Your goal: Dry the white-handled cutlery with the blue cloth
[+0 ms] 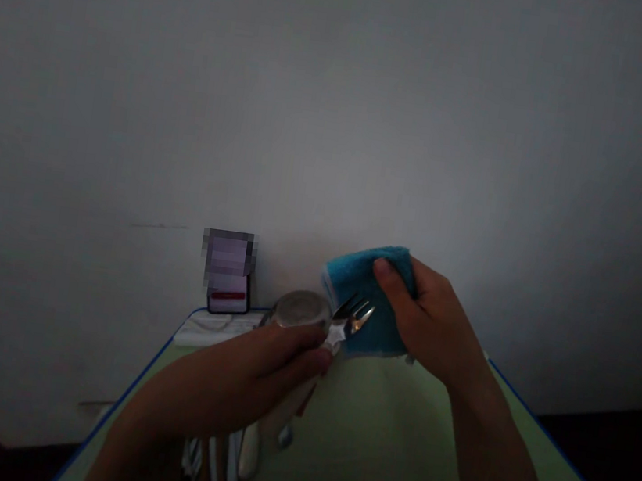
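My left hand (281,365) is closed, its thumb and fingers pinching a metal fork (358,320) near the neck, with the tines pointing up and to the right. I cannot tell whether a second fork lies beside it. A folded blue cloth (377,331) is gripped in my right hand (433,314), thumb on top. The fork's tines are in front of the cloth; whether they touch is unclear. Just behind my left fingers is a clear round container (303,309), its lower part hidden.
Several utensils (217,467) lie under my left forearm on the pale green table (376,453), which has a blue edge. A phone (229,284) leans against the grey wall (337,116). Beside it lies a white strip-like object (206,328) with a cable.
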Action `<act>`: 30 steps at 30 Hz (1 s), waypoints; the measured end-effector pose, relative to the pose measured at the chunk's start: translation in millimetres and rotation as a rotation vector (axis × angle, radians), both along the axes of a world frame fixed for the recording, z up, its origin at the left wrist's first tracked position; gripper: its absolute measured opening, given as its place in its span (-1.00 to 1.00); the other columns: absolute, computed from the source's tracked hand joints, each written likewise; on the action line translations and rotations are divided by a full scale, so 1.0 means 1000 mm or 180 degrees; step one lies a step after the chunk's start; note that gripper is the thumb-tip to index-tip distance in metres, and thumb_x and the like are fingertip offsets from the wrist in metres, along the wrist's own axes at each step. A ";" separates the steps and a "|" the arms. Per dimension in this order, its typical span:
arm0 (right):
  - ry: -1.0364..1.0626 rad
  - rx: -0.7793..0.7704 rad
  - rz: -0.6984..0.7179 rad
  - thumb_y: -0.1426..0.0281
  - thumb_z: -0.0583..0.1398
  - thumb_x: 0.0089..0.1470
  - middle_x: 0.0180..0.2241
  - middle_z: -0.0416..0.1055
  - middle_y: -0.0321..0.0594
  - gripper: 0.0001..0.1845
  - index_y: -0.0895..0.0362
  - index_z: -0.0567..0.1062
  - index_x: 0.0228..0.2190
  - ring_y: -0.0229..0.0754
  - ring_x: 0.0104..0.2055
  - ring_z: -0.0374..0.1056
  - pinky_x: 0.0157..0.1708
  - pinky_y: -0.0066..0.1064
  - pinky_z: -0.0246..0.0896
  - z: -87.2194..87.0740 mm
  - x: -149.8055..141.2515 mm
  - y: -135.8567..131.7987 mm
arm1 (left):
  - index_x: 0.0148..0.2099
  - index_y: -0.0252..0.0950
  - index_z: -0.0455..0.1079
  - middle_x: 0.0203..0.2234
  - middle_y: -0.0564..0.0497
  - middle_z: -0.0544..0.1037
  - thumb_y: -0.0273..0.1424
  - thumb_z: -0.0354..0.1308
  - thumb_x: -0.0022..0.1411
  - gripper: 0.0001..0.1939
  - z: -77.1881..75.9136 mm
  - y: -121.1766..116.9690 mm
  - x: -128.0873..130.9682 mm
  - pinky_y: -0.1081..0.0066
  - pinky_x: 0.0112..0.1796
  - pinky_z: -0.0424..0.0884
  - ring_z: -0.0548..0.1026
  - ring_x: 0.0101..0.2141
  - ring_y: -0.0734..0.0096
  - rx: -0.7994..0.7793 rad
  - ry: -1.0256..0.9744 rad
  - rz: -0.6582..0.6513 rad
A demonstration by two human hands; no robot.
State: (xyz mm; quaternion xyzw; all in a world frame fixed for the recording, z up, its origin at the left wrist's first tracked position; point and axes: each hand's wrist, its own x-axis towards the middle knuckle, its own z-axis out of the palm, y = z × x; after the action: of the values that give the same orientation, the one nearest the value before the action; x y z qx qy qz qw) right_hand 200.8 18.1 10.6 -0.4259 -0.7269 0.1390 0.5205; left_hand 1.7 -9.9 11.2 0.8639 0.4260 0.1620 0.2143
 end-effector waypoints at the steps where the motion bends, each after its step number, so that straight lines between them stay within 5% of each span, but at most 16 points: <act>1: 0.0010 -0.0020 0.0018 0.17 0.03 0.15 -0.60 0.22 -0.38 -0.64 0.13 0.27 -0.56 -0.35 -0.55 0.12 -0.55 -0.49 0.03 0.000 0.000 0.000 | -0.19 -0.20 0.38 -0.38 0.02 0.52 -0.18 -0.14 0.29 -0.68 0.000 0.000 0.000 0.39 -0.34 0.33 0.47 -0.36 0.32 0.0026 -0.0012 -0.0018; 13: 0.0061 -0.0254 0.0087 0.11 -0.02 0.16 -0.52 0.33 -0.31 -0.60 0.13 0.35 -0.51 -0.30 -0.48 0.21 -0.52 -0.47 0.06 -0.002 0.004 0.000 | -0.32 -0.29 0.36 -0.57 0.09 0.41 -0.22 -0.09 0.28 -0.69 0.006 0.010 0.002 0.52 -0.56 0.18 0.34 -0.57 0.49 0.0417 -0.0457 0.0620; 21: 0.0069 -0.0322 0.0248 0.11 -0.02 0.16 -0.44 0.42 -0.26 -0.59 0.13 0.44 -0.41 -0.25 -0.41 0.30 -0.44 -0.45 0.14 -0.002 0.003 0.000 | -0.07 -0.23 0.16 -0.48 0.05 0.54 -0.23 -0.02 0.26 -0.75 0.005 0.009 0.005 0.53 -0.56 0.27 0.41 -0.56 0.48 0.0064 -0.1165 0.0688; 30: -0.0041 -0.0351 0.0302 0.11 -0.04 0.18 -0.35 0.48 -0.25 -0.58 0.07 0.49 -0.20 -0.21 -0.31 0.36 -0.32 -0.40 0.20 0.001 0.003 -0.001 | -0.12 -0.23 0.33 -0.58 0.10 0.51 -0.23 0.00 0.25 -0.76 0.009 0.009 0.006 0.52 -0.53 0.30 0.44 -0.58 0.45 0.0614 -0.0704 0.0754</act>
State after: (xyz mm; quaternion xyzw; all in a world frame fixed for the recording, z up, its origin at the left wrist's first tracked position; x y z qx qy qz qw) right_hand 203.6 17.2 11.5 -0.4199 -0.7408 0.2006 0.4843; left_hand 7.7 -0.6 20.3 0.8011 0.4811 0.3202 0.1554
